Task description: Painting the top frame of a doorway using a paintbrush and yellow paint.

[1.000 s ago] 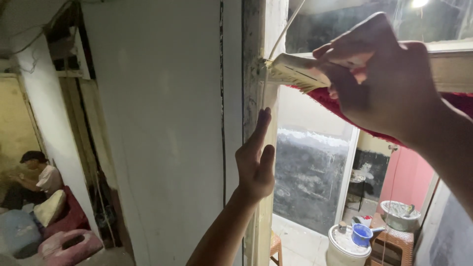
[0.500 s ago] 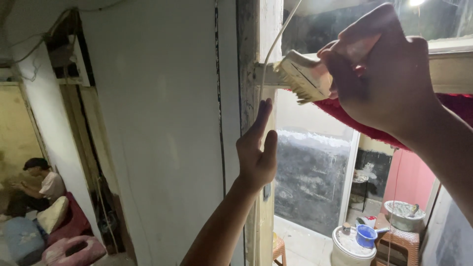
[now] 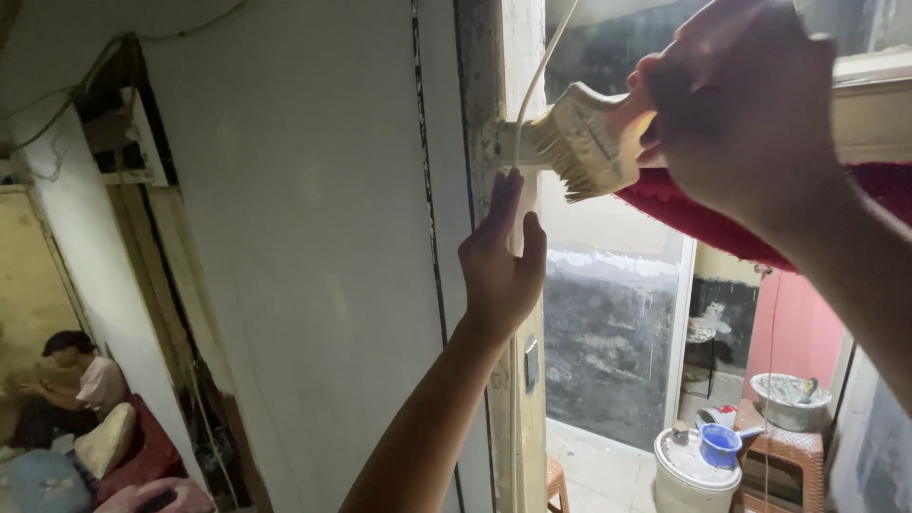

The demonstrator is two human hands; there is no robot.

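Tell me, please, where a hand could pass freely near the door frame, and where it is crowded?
Free: the plain wall left of the left hand. Crowded: the door frame itself, where the brush in the right hand meets it beside the white cable.

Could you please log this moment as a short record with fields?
setting: indoor doorway, wall left of the frame
right hand: grips a brush, bristles beside the frame
left hand: flat on the frame below the brush
cord: thin and white, hanging along the frame
cloth: red, under the right hand
beyond the door: white bucket, blue cup, basin on a stool
other person: seated low at far left
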